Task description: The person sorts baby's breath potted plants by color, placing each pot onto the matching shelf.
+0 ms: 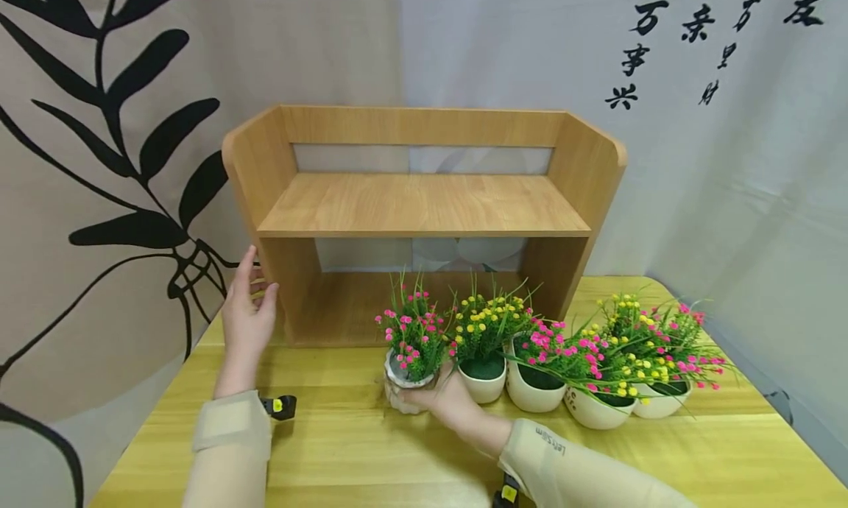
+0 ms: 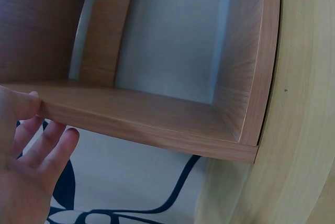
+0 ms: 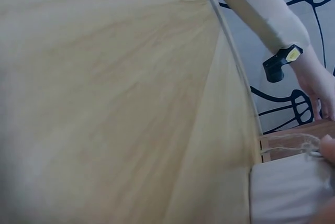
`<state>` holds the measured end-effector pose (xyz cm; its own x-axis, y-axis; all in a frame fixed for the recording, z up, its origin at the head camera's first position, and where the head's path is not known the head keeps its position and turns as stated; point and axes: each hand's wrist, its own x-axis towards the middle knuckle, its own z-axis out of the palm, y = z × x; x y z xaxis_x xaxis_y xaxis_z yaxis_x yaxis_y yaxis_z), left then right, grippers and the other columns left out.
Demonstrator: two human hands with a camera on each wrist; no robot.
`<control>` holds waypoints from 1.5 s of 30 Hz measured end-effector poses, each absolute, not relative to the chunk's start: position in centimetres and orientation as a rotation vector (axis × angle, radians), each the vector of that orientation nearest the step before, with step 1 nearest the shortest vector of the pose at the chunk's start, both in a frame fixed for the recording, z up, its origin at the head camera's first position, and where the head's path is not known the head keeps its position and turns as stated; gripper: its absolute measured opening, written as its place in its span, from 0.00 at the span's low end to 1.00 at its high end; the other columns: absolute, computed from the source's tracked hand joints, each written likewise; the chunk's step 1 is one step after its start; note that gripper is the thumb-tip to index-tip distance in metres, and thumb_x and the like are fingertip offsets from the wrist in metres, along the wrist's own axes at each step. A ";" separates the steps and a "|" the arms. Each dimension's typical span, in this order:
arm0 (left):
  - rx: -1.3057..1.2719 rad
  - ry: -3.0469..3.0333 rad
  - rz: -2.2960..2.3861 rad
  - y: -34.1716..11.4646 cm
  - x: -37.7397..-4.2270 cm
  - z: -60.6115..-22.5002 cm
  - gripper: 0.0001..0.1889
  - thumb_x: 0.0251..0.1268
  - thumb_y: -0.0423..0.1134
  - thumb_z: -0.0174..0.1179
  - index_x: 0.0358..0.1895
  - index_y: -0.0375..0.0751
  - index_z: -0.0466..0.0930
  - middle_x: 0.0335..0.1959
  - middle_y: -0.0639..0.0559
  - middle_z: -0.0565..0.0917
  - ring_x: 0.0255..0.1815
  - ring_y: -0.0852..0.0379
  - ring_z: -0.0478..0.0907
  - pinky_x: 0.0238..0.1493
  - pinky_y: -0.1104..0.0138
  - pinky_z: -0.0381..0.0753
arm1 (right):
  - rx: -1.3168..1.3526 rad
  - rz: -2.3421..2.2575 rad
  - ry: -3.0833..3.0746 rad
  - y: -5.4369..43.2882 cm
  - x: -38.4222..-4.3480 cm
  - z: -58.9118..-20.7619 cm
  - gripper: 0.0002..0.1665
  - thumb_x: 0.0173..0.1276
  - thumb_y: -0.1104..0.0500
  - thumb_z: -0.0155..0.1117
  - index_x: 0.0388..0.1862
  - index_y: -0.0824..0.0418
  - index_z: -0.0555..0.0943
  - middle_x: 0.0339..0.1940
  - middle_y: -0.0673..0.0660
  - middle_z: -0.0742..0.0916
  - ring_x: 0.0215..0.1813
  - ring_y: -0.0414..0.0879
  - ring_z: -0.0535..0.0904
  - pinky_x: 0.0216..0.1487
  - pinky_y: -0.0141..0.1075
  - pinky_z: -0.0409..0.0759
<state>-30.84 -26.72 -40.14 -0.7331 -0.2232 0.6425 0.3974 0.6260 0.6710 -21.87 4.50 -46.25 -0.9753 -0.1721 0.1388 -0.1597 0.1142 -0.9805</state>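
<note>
A two-tier wooden desktop shelf stands on the table. My left hand is at its left side panel; in the left wrist view the thumb touches the panel's front edge and the fingers lie along its outer side. Before the shelf's lower front edge, my right hand grips a potted artificial plant with pink flowers. Its whitish pot has twine near the rim in the right wrist view, where most of the right hand is out of frame.
Right of the held plant stand several potted artificial plants with yellow flowers and pink flowers in white pots, close together. They stand on the wooden table. A curtain with black leaf prints and writing hangs behind.
</note>
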 end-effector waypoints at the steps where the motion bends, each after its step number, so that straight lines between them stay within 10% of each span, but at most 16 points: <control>1: -0.141 -2.123 -1.106 -26.7 -30.9 -40.2 0.40 0.67 0.25 0.56 0.76 0.62 0.54 0.54 0.36 0.75 0.50 0.37 0.77 0.43 0.68 0.75 | -0.336 -2.050 2.357 4.5 -21.9 -46.2 0.48 0.46 0.66 0.78 0.65 0.71 0.65 0.61 0.64 0.79 0.65 0.56 0.72 0.68 0.47 0.64; 12: -0.123 -2.115 -1.085 -26.5 -30.9 -40.2 0.41 0.67 0.24 0.56 0.76 0.64 0.53 0.54 0.36 0.75 0.49 0.38 0.78 0.42 0.54 0.77 | -0.334 -1.970 2.591 3.7 -22.7 -47.2 0.48 0.38 0.63 0.83 0.60 0.72 0.71 0.55 0.64 0.83 0.61 0.58 0.75 0.65 0.47 0.69; 19: -0.123 -2.124 -1.088 -26.3 -30.8 -40.1 0.40 0.67 0.25 0.56 0.76 0.64 0.54 0.54 0.36 0.75 0.49 0.40 0.78 0.41 0.72 0.72 | -0.339 -1.938 2.649 3.7 -22.6 -47.0 0.49 0.36 0.62 0.83 0.59 0.72 0.71 0.53 0.65 0.83 0.59 0.59 0.77 0.63 0.48 0.71; 29: -0.130 -2.119 -1.077 -26.2 -30.9 -40.1 0.40 0.67 0.24 0.55 0.76 0.60 0.53 0.54 0.34 0.75 0.49 0.37 0.78 0.43 0.50 0.77 | -0.513 -2.056 2.400 3.8 -22.4 -45.5 0.45 0.41 0.66 0.81 0.61 0.65 0.73 0.55 0.58 0.84 0.60 0.52 0.76 0.64 0.42 0.69; 45: -0.088 -2.116 -1.092 -25.8 -30.8 -40.1 0.40 0.68 0.23 0.53 0.76 0.62 0.52 0.55 0.32 0.73 0.50 0.36 0.76 0.41 0.64 0.75 | -0.661 -2.089 2.297 3.0 -20.7 -40.5 0.48 0.41 0.66 0.81 0.64 0.59 0.71 0.55 0.53 0.83 0.60 0.46 0.76 0.64 0.40 0.69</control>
